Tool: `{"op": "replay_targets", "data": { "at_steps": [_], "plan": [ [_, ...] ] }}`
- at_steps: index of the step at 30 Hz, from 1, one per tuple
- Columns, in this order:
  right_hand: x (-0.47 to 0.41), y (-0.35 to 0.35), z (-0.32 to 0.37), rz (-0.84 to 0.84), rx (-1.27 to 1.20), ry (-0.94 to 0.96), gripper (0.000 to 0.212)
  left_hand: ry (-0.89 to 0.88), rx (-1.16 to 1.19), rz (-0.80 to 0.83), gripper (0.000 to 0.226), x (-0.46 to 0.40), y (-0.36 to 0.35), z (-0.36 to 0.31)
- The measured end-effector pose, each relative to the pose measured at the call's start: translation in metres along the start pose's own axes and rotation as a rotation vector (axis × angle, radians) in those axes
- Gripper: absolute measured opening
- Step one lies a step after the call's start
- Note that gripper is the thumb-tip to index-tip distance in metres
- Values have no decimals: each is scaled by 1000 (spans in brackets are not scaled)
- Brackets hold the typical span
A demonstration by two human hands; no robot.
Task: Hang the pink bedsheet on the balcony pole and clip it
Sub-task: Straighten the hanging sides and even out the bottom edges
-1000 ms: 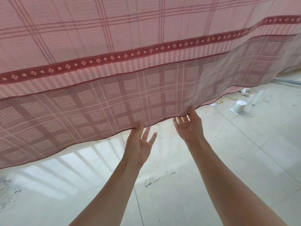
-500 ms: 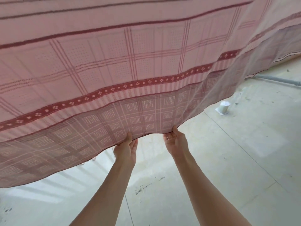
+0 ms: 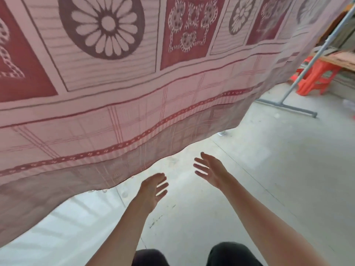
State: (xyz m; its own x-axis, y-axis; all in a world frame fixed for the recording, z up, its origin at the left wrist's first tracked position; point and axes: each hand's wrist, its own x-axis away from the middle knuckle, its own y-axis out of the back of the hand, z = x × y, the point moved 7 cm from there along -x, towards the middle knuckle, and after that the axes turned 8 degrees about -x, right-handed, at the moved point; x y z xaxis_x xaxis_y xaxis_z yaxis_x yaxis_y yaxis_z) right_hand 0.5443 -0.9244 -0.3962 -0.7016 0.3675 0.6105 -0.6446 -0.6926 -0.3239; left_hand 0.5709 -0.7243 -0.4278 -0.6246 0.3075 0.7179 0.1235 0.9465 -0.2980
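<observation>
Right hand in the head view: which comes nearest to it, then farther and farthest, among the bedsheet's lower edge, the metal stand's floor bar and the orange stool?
From the right hand:
1. Pink bedsheet, lower edge just above and left of the fingertips.
2. Metal stand's floor bar, on the floor up to the right.
3. Orange stool, beyond that bar, far right.

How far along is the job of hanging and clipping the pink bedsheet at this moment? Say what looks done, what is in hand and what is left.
Done: the pink bedsheet hangs spread out, its lower hem clear of the floor. In hand: nothing; the left hand and right hand are open below the hem, touching no cloth. Left: clipping, as far as can be seen; no clip shows, and the pole's top is out of view.
</observation>
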Motion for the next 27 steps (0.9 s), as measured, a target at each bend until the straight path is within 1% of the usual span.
{"op": "replay_targets", "data": {
  "at_steps": [2,4,6,9,11,12,13,14,15,16,17,18,19,20,21,23,25,27],
  "plan": [
    [3,6,30,4,77,-11,16,15,-22,73,3,3,-12,-7],
    [-3,17,66,-28,144,17,26,1,-19,105,4,1,-28,-21],
    [-11,33,98,-81,175,59,27,-13,-28,117,6,-7,-48,-30],
    [-31,62,121,-110,103,60,20,9,-44,115,9,-30,-87,-26],
    [-57,82,126,-101,2,31,18,32,9,138,7,-54,-118,-15],
    [-73,90,128,-87,-50,12,21,32,39,151,6,-68,-131,-8],
    [-90,98,128,-63,-96,-9,29,30,62,163,7,-80,-145,-1],
    [-108,104,128,-34,-141,-32,44,24,79,176,10,-93,-158,5],
    [-127,111,129,-1,-181,-53,58,8,98,186,19,-107,-170,10],
    [-146,115,132,34,-207,-75,69,-18,128,183,34,-119,-183,10],
    [-165,117,135,75,-228,-96,76,-53,177,153,51,-131,-192,8],
    [-182,118,140,123,-252,-106,78,-103,237,112,65,-142,-200,3],
    [-197,117,148,178,-282,-99,73,-169,306,71,72,-151,-209,-4],
    [-210,115,159,242,-321,-78,64,-244,375,36,73,-159,-215,-13],
    [-220,112,171,304,-363,-52,50,-317,432,1,69,-166,-222,-21],
    [-233,107,193,386,-442,-24,22,-422,500,-71,53,-177,-235,-36],
    [-248,105,207,419,-456,-14,11,-485,526,-111,44,-183,-249,-49],
    [-263,104,212,399,-408,-26,8,-533,553,-152,40,-189,-258,-57]
  ]
}}
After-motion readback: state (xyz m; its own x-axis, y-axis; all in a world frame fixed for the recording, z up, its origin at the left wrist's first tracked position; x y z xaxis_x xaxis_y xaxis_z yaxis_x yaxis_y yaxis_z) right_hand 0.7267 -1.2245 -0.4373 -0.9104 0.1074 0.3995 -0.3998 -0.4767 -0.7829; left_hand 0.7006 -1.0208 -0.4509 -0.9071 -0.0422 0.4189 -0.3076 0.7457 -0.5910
